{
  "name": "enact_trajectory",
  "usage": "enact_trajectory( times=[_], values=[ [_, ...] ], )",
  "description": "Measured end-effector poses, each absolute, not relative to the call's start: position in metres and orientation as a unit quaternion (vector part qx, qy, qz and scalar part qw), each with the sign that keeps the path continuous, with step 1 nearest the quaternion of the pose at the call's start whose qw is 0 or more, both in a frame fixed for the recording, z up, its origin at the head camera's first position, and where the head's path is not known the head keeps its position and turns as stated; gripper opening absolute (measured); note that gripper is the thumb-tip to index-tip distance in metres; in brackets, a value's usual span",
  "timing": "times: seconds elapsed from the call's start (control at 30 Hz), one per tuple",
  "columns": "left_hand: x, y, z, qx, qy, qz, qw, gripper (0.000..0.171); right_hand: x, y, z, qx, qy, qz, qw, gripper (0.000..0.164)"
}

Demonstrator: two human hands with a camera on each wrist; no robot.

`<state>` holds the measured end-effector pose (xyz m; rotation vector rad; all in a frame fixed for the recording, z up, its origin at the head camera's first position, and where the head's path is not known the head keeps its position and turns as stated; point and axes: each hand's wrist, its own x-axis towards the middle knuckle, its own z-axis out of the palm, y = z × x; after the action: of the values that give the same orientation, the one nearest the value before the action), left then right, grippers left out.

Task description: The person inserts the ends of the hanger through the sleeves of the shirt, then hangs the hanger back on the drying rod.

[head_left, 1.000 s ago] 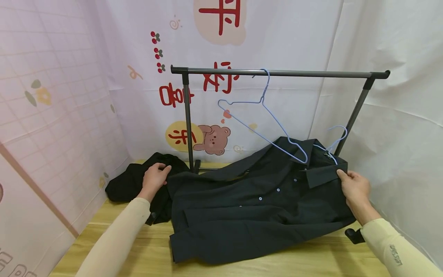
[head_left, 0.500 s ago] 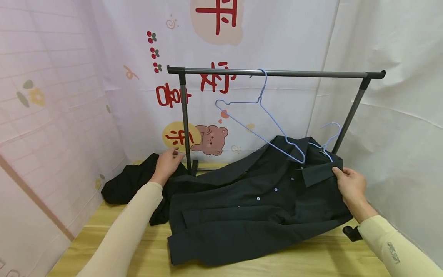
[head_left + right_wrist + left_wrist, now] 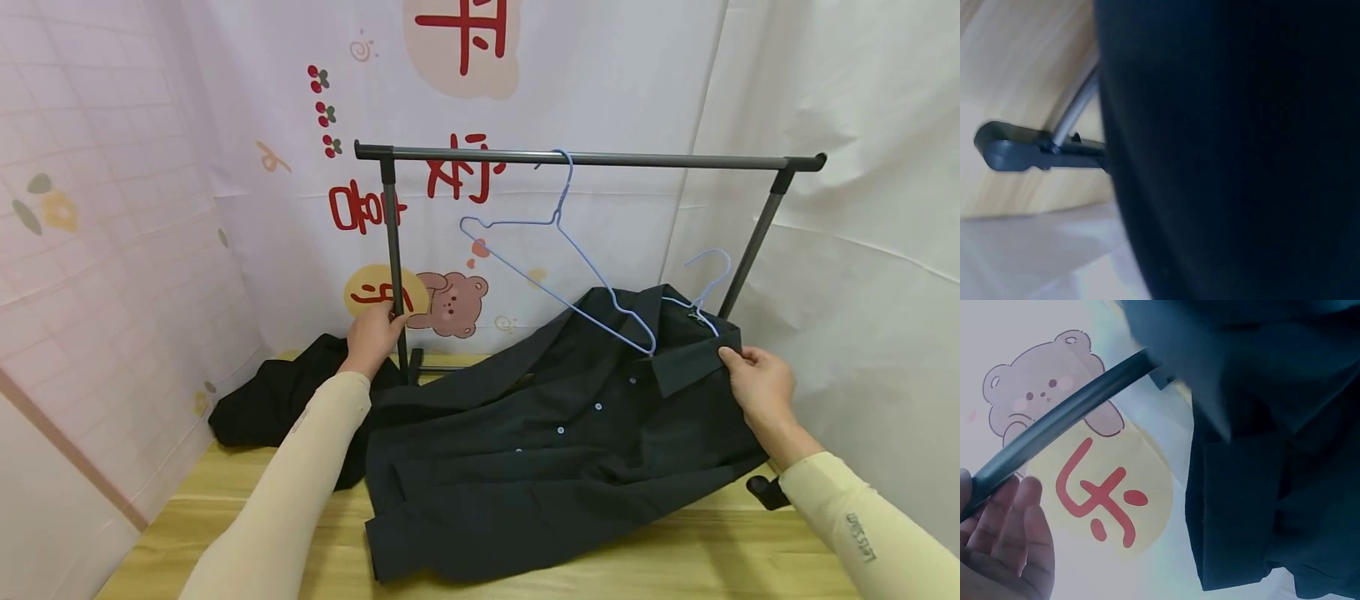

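In the head view, a black button-up shirt (image 3: 555, 492) spreads across the table under the clothes rack. A blue wire hanger (image 3: 726, 265) sits inside its collar, hook up and off the rail. My right hand (image 3: 761, 383) pinches the shirt at the collar's right side. With my left hand (image 3: 372, 337) I grip the rack's left post (image 3: 393, 242). The left wrist view has its fingers (image 3: 1013, 525) around that post (image 3: 1066, 419). Dark cloth (image 3: 1197, 150) fills most of the right wrist view and hides the right hand there.
Another blue hanger (image 3: 557, 215) hangs bare from the rail (image 3: 660, 161), its lower end in front of the shirt. A bunched black garment (image 3: 262, 408) lies at the left. One black rack foot (image 3: 767, 493) pokes out at the right. A printed backdrop (image 3: 615, 75) stands behind.
My left hand has moved from above the bunched garment, up and right, and now grips the rack's left post. The right hand keeps its pinch on the shirt, with the collar slightly raised.
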<state>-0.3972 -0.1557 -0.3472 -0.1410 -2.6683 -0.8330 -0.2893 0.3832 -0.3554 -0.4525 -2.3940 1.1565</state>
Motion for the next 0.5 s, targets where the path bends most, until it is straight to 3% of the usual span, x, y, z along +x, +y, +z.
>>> enact_trajectory(
  times=[0.5],
  values=[
    [-0.398, -0.154, -0.342, -0.036, -0.950, -0.277, 0.141, 0.025, -0.273, 0.389, -0.297, -0.134, -0.897, 0.298, 0.299, 0.049]
  ],
)
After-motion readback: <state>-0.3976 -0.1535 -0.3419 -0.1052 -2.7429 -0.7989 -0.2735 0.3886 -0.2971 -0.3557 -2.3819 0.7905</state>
